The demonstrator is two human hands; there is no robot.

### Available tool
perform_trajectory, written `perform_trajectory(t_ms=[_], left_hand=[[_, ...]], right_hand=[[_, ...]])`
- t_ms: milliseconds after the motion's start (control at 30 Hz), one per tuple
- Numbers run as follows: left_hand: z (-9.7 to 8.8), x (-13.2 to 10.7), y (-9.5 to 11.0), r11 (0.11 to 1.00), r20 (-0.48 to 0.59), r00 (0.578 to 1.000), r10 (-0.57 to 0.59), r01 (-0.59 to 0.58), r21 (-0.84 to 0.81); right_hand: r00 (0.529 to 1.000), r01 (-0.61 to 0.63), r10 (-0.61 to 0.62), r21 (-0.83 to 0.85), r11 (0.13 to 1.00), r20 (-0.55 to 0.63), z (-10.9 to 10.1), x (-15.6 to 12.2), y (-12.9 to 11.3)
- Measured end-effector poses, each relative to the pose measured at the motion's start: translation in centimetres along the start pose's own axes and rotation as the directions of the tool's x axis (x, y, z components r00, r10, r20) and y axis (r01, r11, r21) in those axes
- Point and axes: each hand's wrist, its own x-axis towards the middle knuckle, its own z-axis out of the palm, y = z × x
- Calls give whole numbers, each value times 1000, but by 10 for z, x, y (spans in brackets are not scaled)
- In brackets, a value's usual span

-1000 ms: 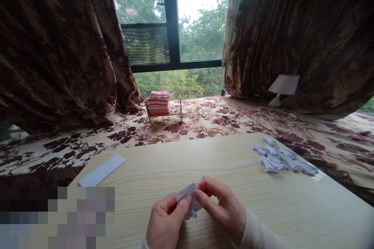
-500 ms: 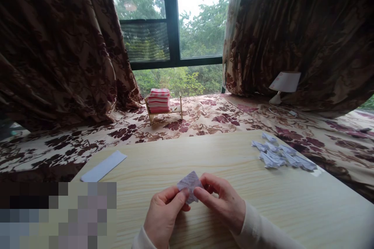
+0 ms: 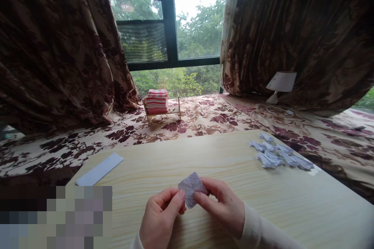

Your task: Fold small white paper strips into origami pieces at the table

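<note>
A small folded paper square (image 3: pixel 191 188), turned like a diamond and faintly printed, is held up over the light wooden table (image 3: pixel 140 218). My left hand (image 3: pixel 163 212) pinches its left corner between thumb and fingers. At its right side, my right hand (image 3: pixel 223 204) grips the paper with thumb and forefinger. Fingers behind the paper are partly hidden. Several folded white paper pieces (image 3: pixel 271 153) lie in a cluster at the table's far right. A white paper strip (image 3: pixel 101 169) rests at the far left.
Beyond the table spreads a floral cloth (image 3: pixel 198 120). On it stand a small wooden rack (image 3: pixel 179 113) with folded pink-striped cloths (image 3: pixel 157 102) and a white lamp (image 3: pixel 281 82) with its cable. Dark patterned curtains (image 3: pixel 55 46) flank the window. A blurred patch covers the lower left.
The view has shifted slightly, moving the background a little left. Both hands still hold the paper square, and my left thumb has slid towards its left corner.
</note>
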Motion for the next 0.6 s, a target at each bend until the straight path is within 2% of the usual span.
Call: perform_trajectory(t_ms=[100,200,300,433,600], left_hand=[[0,1,2,994,-4,1000,-30,29,-109],[1,2,3,980,59,996,-65,75,-187],[3,1,3,982,65,996,-65,75,-173],[5,-1,4,985,30,997,-78,81,-155],[4,-3,9,989,128,989,-75,90,-120]], right_hand=[[998,-31,26,83,996,54,3,-1,-1],[995,-84,74,146,986,73,7,-2,1],[993,-104,95,155,982,65,6,-1,3],[998,-70,70,133,989,-2,1,1,4],[998,-53,59,138,989,-36,0,4,10]])
